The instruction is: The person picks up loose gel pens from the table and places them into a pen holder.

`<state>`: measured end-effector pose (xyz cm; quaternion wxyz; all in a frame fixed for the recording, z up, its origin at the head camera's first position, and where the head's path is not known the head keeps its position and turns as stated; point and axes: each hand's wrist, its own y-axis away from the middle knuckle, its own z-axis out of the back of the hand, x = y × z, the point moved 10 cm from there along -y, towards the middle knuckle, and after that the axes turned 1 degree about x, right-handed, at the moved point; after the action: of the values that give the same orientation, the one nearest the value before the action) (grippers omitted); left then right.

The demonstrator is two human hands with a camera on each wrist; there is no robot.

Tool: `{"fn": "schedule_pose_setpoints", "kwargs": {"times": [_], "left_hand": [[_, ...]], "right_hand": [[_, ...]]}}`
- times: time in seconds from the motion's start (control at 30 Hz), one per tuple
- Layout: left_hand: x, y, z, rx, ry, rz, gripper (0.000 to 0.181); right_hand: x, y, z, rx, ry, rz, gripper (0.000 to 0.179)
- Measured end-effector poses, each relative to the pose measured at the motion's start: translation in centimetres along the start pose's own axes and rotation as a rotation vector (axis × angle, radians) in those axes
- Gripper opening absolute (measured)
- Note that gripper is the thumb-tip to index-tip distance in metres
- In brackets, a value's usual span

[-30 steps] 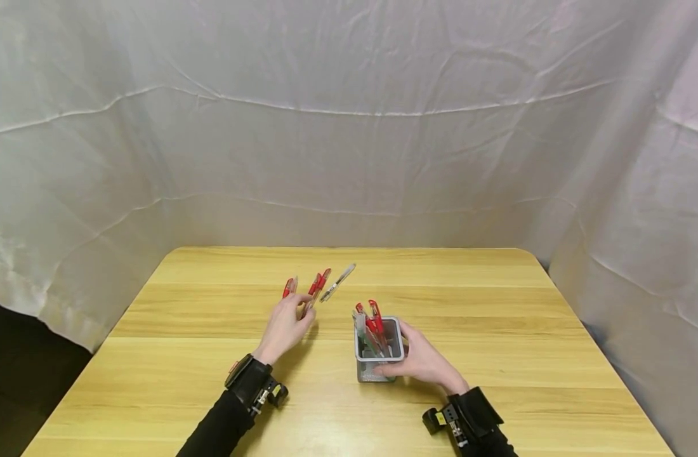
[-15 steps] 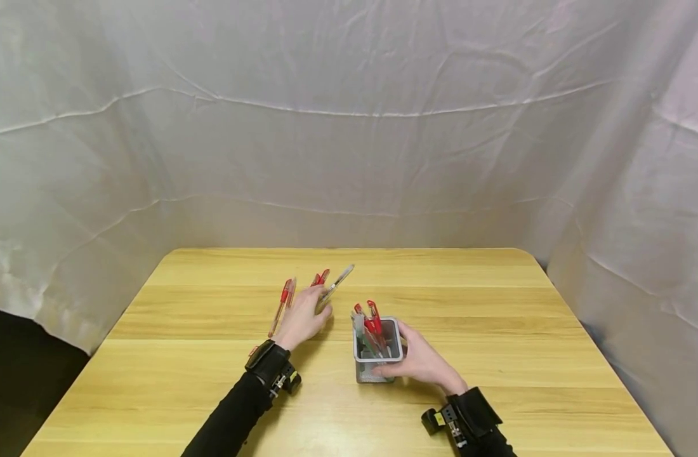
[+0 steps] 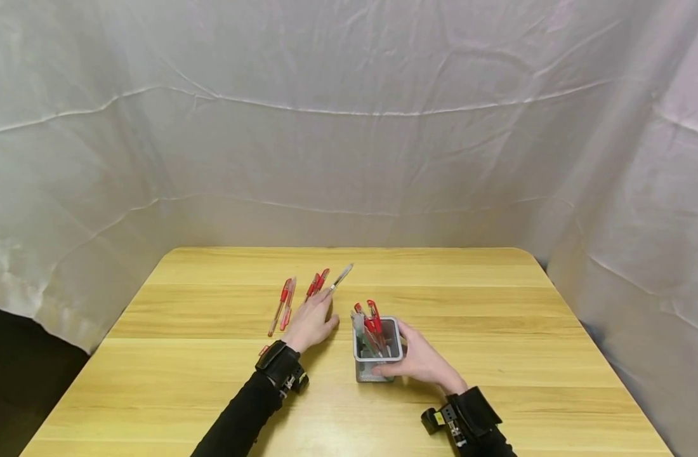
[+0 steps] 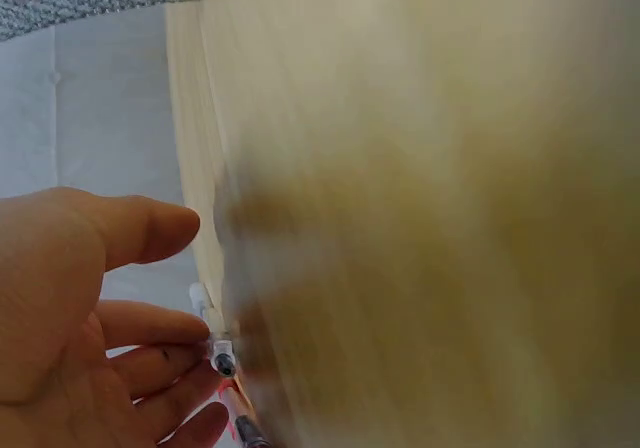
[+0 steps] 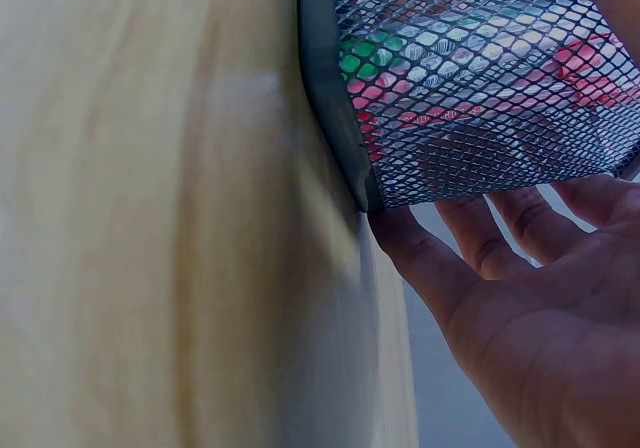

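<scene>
My left hand reaches over the table, its fingertips at the lower end of a clear pen with a grey cap. In the left wrist view the fingertips touch the clear pen, while the thumb stays apart from it. Close beside that hand lie two red-capped pens, partly covered by it. My right hand holds a square grey mesh pen cup from its right side, thumb in front and fingers behind. Several red and green pens lean inside the cup.
Two more red pens lie side by side to the left of my left hand. The wooden table has its far edge before a pale hanging cloth. Cloth also hangs along both sides.
My left hand has moved right, from the red pens to the clear pen. The left pair of red pens is now uncovered. My right hand and the pen cup stay put.
</scene>
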<state>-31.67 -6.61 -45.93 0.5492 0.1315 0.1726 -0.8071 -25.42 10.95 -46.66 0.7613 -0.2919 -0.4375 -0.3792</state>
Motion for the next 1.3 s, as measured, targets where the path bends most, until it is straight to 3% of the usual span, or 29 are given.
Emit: {"fn": "schedule_pose_setpoints", "kwargs": {"times": [0.1, 0.47, 0.63, 0.8, 0.9, 1.0, 1.3], "left_hand": [[-0.3, 0.5, 0.3, -0.017, -0.014, -0.001, 0.053], [-2.7, 2.9, 2.1, -0.158, -0.16, -0.13, 0.035], [-2.9, 3.5, 2.9, -0.222, -0.206, -0.115, 0.012], [-2.9, 3.7, 3.5, -0.302, -0.29, -0.093, 0.022], [-3.0, 3.8, 3.8, -0.344, -0.325, -0.105, 0.015], [-2.8, 3.5, 3.8, -0.344, -0.312, -0.087, 0.012], [-1.6, 1.3, 3.2, -0.247, -0.226, -0.014, 0.016]], "right_hand": [[0.0, 0.0, 0.1, -0.002, 0.0, 0.004, 0.083], [0.0, 0.0, 0.2, -0.011, 0.007, 0.008, 0.082], [0.1, 0.0, 0.2, -0.01, 0.01, 0.003, 0.082], [0.1, 0.0, 0.2, -0.014, 0.018, -0.002, 0.084], [0.1, 0.0, 0.2, -0.01, 0.024, -0.002, 0.084], [0.1, 0.0, 0.2, -0.004, 0.017, -0.002, 0.084], [0.3, 0.2, 0.2, -0.003, 0.012, 0.018, 0.082]]}}
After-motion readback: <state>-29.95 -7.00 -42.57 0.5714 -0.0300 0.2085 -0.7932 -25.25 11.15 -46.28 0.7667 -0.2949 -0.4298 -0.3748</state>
